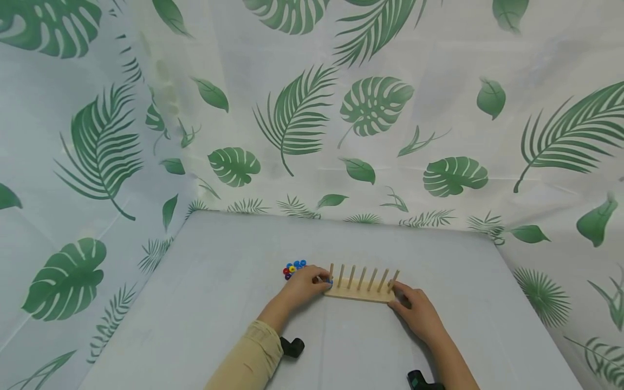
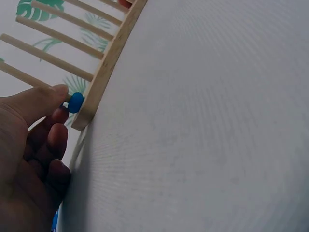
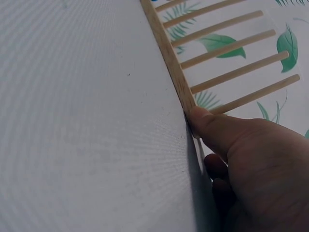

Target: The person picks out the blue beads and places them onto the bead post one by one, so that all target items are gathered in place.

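A wooden peg board [image 1: 361,295] with several upright pegs stands on the table between the two hands. At its left end, a blue bead [image 2: 76,102] sits around the end peg, close over the base. My left hand [image 1: 303,284] has its thumb and curled fingers around that peg, fingertips right at the bead. The opposite end of the board is pinched by my right hand [image 1: 416,311], whose thumb [image 3: 207,121] presses the near edge beside the last peg. The other fingers of the right hand are partly hidden behind the base.
A small cluster of red, yellow and blue beads [image 1: 292,269] lies just beyond the left hand. Black devices show by the left wrist [image 1: 292,347] and the right wrist [image 1: 423,380]. Leaf-printed curtains [image 1: 370,179] enclose the white table [image 1: 234,244] at the back and sides.
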Motion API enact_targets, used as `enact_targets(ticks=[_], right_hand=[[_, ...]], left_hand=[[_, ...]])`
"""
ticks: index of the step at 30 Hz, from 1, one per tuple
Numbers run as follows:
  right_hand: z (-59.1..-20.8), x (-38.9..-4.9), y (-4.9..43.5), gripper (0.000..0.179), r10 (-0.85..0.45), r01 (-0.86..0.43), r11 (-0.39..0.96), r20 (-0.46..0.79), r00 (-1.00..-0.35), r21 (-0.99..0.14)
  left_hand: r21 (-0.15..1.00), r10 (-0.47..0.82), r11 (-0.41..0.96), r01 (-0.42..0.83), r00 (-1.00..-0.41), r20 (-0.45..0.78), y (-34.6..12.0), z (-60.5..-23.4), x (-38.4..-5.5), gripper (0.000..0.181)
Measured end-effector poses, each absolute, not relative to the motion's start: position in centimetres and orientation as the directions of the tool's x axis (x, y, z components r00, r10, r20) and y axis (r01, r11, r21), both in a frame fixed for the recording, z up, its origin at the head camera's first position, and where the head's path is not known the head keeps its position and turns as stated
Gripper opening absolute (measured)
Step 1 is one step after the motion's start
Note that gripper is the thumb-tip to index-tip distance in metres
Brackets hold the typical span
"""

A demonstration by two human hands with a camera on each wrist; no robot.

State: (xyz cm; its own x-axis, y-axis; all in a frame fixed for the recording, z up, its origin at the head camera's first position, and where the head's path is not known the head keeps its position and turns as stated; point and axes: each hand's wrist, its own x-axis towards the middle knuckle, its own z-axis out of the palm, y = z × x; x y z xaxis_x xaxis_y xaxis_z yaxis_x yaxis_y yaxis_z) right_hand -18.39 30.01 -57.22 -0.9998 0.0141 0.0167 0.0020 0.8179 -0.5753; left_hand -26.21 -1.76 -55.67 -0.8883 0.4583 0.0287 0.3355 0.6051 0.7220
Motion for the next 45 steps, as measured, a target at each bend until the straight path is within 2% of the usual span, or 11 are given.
enact_targets(ticks=[10, 15, 20, 25, 30, 35, 38, 45], right_hand=[[-56.8, -18.9, 29.8, 0.074, 0.009, 0.031, 0.817, -0.041, -0.999, -0.576], [-56.6, -19.4, 29.8, 0.074, -0.002, 0.031, 0.822, -0.057, -0.998, -0.568], [-56.5, -19.5, 29.9, 0.07, -0.017, 0.019, 0.838, -0.062, -0.998, -0.546], [-56.4, -19.6, 30.0, 0.066, -0.023, 0.001, 0.837, -0.038, -0.999, -0.547], [-56.4, -19.9, 30.1, 0.062, -0.044, -0.045, 0.827, 0.015, -0.999, -0.561], [-56.5, -20.0, 30.3, 0.059, -0.071, -0.101, 0.821, 0.076, -0.995, -0.563], [-56.5, -20.1, 30.3, 0.057, -0.077, -0.117, 0.816, 0.094, -0.993, -0.566], [-56.8, -20.6, 30.5, 0.055, -0.083, -0.153, 0.81, 0.149, -0.985, -0.566]], left_hand=[[0.729, 0.454, 0.602, 0.325, -0.891, 0.021, -1.9, -56.2, -26.2, 0.022], [0.743, 0.455, 0.577, 0.339, -0.889, 0.052, -2.3, -56.1, -26.0, 0.026], [0.741, 0.424, 0.573, 0.35, -0.901, 0.097, -3.6, -56.3, -25.6, 0.021], [0.747, 0.329, 0.587, 0.313, -0.935, 0.133, -5.8, -56.3, -25.5, 0.016], [0.793, 0.175, 0.575, 0.201, -0.977, 0.121, -8.4, -56.4, -25.7, 0.013], [0.799, 0.037, 0.591, 0.109, -0.993, 0.108, -10.6, -56.9, -26.1, 0.013], [0.796, -0.001, 0.6, 0.08, -0.995, 0.1, -11.4, -57.2, -26.3, 0.014], [0.792, 0.005, 0.601, 0.108, -0.991, 0.131, -12.0, -57.0, -26.4, 0.014]])
